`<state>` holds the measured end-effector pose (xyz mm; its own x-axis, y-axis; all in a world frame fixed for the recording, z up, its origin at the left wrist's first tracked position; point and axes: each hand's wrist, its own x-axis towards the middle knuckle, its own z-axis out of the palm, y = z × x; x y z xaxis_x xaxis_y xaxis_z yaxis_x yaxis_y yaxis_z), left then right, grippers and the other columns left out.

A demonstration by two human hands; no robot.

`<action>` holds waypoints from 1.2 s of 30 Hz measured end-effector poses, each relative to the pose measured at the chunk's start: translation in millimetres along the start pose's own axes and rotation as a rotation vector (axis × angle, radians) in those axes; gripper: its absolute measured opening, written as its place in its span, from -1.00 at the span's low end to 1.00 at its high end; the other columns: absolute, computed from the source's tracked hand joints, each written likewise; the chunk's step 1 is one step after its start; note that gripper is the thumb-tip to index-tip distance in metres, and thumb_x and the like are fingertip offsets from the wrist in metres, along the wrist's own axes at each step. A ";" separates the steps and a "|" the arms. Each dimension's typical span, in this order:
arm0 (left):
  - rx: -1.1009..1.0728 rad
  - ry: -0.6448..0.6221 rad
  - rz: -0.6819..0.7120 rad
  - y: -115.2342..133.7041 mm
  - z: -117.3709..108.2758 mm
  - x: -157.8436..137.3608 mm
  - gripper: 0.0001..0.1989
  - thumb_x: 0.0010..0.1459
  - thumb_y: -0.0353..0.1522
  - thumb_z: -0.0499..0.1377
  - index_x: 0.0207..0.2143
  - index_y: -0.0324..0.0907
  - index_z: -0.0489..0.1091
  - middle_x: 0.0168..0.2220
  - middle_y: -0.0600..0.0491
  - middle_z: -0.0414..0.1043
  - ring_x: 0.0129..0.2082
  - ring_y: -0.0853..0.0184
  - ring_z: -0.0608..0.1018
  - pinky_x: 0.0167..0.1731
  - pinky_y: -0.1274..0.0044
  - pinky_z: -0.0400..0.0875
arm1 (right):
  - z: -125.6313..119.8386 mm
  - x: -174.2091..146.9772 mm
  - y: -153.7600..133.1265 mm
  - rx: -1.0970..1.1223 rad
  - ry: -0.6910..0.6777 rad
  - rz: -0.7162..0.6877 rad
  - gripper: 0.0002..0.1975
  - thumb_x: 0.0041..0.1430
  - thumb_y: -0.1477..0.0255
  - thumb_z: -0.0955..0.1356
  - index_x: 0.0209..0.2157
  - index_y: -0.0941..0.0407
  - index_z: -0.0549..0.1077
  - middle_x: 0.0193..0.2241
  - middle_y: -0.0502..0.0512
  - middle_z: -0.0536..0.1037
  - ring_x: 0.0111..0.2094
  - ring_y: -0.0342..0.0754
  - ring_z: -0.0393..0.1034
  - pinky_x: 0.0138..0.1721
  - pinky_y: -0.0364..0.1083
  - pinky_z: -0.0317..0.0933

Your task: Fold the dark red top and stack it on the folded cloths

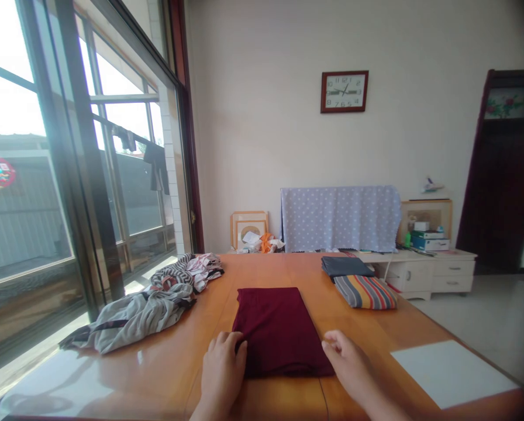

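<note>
A maroon cloth (279,333), folded into a flat rectangle, lies on the wooden table directly in front of me. At its left edge is my left hand (222,365), fingers curled and thumb against the fabric. My right hand (347,359) is at the opposite edge near the front corner, with its fingers bent in and the thumb tip against the side of the cloth. Both hands seem to pinch the edges, though the fingertips are partly hidden. The cloth's near edge shows stacked layers.
Rumpled clothes, including a grey garment (143,318) and a striped one (174,272), lie left by the window. A folded dark cloth (345,267) and a folded striped cloth (366,292) lie at the back right. A white sheet (455,371) rests near the right edge of the table (283,266).
</note>
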<state>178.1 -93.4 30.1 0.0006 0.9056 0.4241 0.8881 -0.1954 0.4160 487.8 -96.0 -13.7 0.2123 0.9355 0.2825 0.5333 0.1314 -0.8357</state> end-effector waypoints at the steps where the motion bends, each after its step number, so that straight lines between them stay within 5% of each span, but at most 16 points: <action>1: 0.037 0.016 -0.032 -1.7 -1.4 0.9 -0.67 0.27 -0.22 0.03 -0.03 -0.11 0.46 -0.07 -0.08 0.45 -0.09 0.16 0.47 -0.07 0.39 0.28 | -1.0 0.7 4.7 -0.041 0.020 0.008 -0.68 0.16 0.15 0.30 -0.13 0.01 0.45 -0.41 0.05 0.51 -0.35 0.04 0.40 -0.28 -0.02 0.21; 5: 0.087 -0.024 -0.035 0.1 -7.5 -1.3 -0.67 0.24 -0.23 0.07 0.01 -0.04 0.44 0.03 -0.05 0.41 -0.01 0.12 0.44 -0.09 0.36 0.26 | -4.2 -3.6 0.6 -0.180 0.013 -0.088 -0.62 0.14 0.25 0.31 -0.01 0.00 0.43 -0.25 0.10 0.52 -0.24 0.06 0.43 -0.20 -0.01 0.23; 10: -0.026 -0.062 0.164 17.5 -10.5 -7.4 -0.72 0.27 -0.31 0.02 -0.06 0.00 0.46 0.01 0.02 0.43 0.04 0.23 0.42 0.00 0.42 0.22 | -4.0 -14.2 -33.4 -0.288 -0.067 -0.265 -0.71 0.15 0.40 0.25 -0.12 -0.02 0.49 -0.15 0.08 0.52 -0.07 0.04 0.37 -0.03 -0.04 0.18; 16: -0.125 -0.235 0.188 13.6 4.9 -12.9 -0.68 0.13 -0.27 0.18 -0.04 0.03 0.47 0.00 0.05 0.44 0.04 0.21 0.42 0.04 0.44 0.22 | 0.8 -22.1 -40.5 -0.366 -0.243 -0.300 -0.61 0.04 0.50 0.28 -0.08 -0.04 0.48 -0.09 0.04 0.49 -0.03 0.03 0.33 0.02 -0.06 0.14; 22: -0.083 -0.250 0.181 10.7 7.3 -12.4 -0.60 0.02 -0.29 0.24 -0.03 0.05 0.46 0.00 0.07 0.43 0.04 0.19 0.39 0.02 0.44 0.19 | 5.1 -22.1 -36.1 -0.399 -0.200 -0.312 -0.66 0.03 0.55 0.27 -0.17 -0.03 0.50 -0.14 0.02 0.50 -0.08 0.01 0.32 -0.03 -0.08 0.12; 30: -0.007 -0.237 0.168 20.3 2.4 -7.7 -0.77 0.20 -0.34 0.06 -0.18 -0.01 0.49 -0.13 0.06 0.46 -0.08 0.22 0.43 -0.13 0.48 0.23 | 8.7 -19.7 -43.1 -0.436 -0.123 -0.333 -0.75 0.01 0.59 0.24 -0.32 0.02 0.47 -0.29 0.00 0.51 -0.17 -0.01 0.31 -0.11 -0.08 0.07; 36: -0.168 -0.396 0.202 16.6 -17.0 -16.9 -0.85 0.15 -0.30 0.14 -0.29 -0.08 0.49 -0.20 0.05 0.48 -0.14 0.26 0.46 -0.15 0.53 0.26 | -7.7 -35.7 -37.3 -0.441 -0.192 -0.299 -0.78 -0.10 0.59 0.27 -0.39 0.05 0.43 -0.35 -0.03 0.51 -0.25 -0.05 0.33 -0.20 -0.10 0.07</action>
<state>185.0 -118.3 43.5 0.3698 0.9108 0.1836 0.7657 -0.4107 0.4950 466.6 -136.8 11.1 -0.1315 0.9267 0.3520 0.8478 0.2891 -0.4445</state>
